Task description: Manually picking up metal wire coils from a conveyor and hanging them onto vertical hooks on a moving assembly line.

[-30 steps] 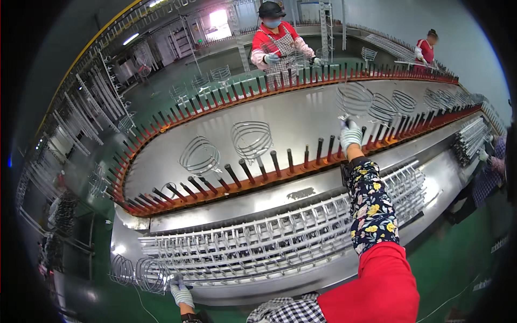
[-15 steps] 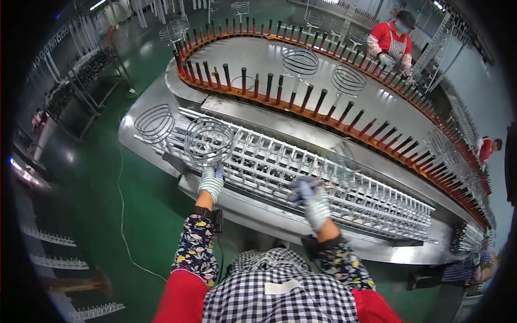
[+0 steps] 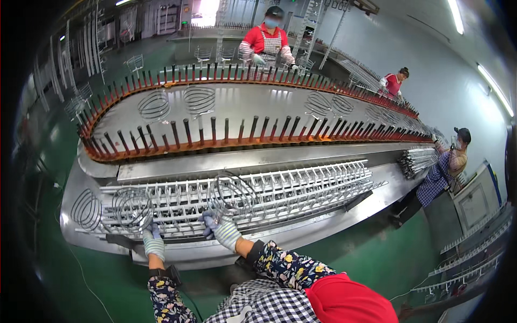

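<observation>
My left hand (image 3: 154, 243), in a striped glove with grey fingertips, is closed at the lower end of a round wire basket (image 3: 132, 209). Another wire basket (image 3: 234, 192) stands over my right hand (image 3: 222, 229), whose gloved fingers are closed around its lower end. Both baskets are made of thin silver hoops. Below and behind them lies a stack of silver metal racks (image 3: 301, 185) with rows of short prongs. A third wire basket (image 3: 86, 209) rests at the stack's left end, apart from my hands.
Beyond the stack runs a long looped conveyor (image 3: 253, 141) with upright dark-tipped red pegs, several carrying wire baskets. A metal bench (image 3: 344, 207) supports the racks. One co-worker (image 3: 266, 46) stands across the conveyor, another (image 3: 393, 85) farther right, and a third (image 3: 444, 167) at the right end.
The view has swung, bringing the right end of the line into sight. My right hand, blurred before, has come closer to my left, with its wire basket now distinct. The left keeps its hold.
</observation>
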A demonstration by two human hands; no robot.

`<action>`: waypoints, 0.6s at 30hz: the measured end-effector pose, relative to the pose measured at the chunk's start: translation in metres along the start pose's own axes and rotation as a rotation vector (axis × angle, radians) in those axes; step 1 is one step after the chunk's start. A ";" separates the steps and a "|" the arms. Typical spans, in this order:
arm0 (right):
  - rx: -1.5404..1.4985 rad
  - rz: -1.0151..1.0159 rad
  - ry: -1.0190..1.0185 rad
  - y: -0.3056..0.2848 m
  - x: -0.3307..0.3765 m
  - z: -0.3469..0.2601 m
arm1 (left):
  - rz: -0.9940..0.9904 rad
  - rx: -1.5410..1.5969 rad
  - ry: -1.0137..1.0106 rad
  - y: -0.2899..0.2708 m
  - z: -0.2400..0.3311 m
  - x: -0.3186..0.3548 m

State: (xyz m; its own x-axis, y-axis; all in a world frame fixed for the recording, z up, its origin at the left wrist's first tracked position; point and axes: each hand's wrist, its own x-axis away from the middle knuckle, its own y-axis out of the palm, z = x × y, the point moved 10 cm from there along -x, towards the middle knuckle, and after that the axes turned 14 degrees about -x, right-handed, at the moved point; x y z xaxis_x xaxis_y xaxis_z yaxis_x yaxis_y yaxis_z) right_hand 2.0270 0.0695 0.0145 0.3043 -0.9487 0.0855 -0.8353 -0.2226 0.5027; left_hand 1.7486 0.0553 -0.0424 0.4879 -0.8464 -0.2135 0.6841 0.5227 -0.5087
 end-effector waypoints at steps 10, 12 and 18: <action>0.207 0.020 -0.076 -0.033 -0.006 -0.024 | -0.152 0.180 -0.141 0.052 0.032 0.004; 0.922 -0.080 -0.008 0.024 -0.005 -0.011 | 0.047 0.108 -0.031 -0.012 -0.066 -0.007; 1.067 -0.026 -0.128 -0.025 -0.010 -0.001 | -0.118 0.175 -0.132 0.044 -0.012 0.006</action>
State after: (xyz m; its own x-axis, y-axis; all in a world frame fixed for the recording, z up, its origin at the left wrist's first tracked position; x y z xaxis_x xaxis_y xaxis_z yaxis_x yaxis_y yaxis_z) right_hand 2.0455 0.0853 0.0021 0.3296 -0.9434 -0.0359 -0.8162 -0.2657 -0.5131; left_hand 1.7752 0.0721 -0.0763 0.4582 -0.8877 -0.0444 0.8184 0.4409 -0.3686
